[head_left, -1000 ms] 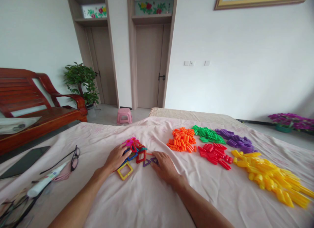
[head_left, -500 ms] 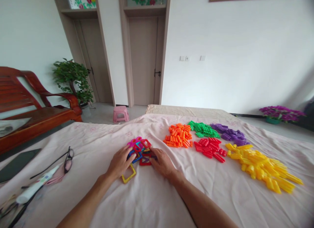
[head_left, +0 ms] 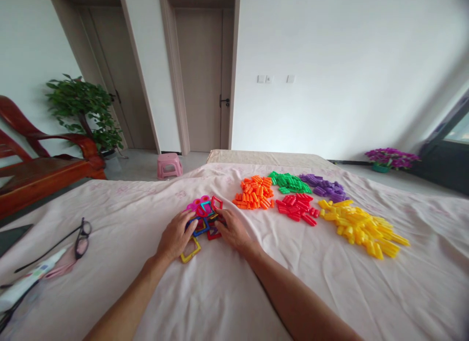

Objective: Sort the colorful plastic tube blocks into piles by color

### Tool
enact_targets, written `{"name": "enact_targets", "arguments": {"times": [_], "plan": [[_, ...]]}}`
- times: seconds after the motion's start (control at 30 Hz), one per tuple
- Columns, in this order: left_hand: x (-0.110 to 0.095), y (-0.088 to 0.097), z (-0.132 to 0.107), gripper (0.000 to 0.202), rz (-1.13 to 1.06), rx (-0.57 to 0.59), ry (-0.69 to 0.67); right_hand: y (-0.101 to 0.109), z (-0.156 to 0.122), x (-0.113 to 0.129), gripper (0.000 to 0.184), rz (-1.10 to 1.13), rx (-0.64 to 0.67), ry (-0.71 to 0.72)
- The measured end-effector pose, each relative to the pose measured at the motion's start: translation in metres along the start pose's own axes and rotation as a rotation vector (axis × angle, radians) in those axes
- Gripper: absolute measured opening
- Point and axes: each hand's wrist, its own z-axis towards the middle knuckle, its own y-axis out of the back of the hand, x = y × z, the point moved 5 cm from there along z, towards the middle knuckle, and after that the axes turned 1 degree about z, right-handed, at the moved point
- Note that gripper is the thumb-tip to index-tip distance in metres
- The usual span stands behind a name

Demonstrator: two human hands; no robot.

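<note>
A small heap of magnetic building tiles, open coloured frames, lies on the cloth between my hands. My left hand (head_left: 178, 233) curls round its left side, the thumb by a blue square tile (head_left: 201, 232). From the other side my right hand (head_left: 234, 231) grips the heap's edge, its fingertips partly hidden among the pieces. A red tile (head_left: 217, 198) sticks up just beyond those fingers. Pink rounded pieces (head_left: 193, 204) sit at the far side of the heap. Nearest me, a yellow square tile (head_left: 191, 257) lies flat below my left thumb.
To the right lie sorted piles of plastic pieces: orange (head_left: 254, 193), green (head_left: 292, 182), red (head_left: 297, 207), purple (head_left: 326, 187) and yellow (head_left: 361, 228). Eyeglasses (head_left: 81, 241) and a white tube (head_left: 32, 277) lie at left. A pink stool (head_left: 169, 165) stands beyond the bed-like covered surface.
The view has turned a little right and down, so everything sits further left. Both hands stay at the heap; the red tile at its far edge now stands out more.
</note>
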Motion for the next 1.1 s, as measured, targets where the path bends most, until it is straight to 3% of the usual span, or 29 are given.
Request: {"name": "enact_targets", "arguments": {"times": [0.2,0.37,0.9,1.1], "plan": [[0.025,0.024,-0.011,0.052,-0.103,-0.138,0.176,0.001,0.0,0.007,0.044,-0.034,0.009,0.014],[0.043,0.027,-0.01,0.052,-0.174,-0.134,0.27,0.0,0.0,0.006,0.047,-0.048,0.02,0.044],[0.058,0.021,-0.022,0.05,-0.28,-0.079,0.359,0.001,-0.011,0.006,0.045,-0.053,0.043,-0.001],[0.054,0.026,-0.021,0.05,-0.135,-0.092,0.291,0.002,-0.01,0.016,0.048,-0.06,0.071,0.011]]}}
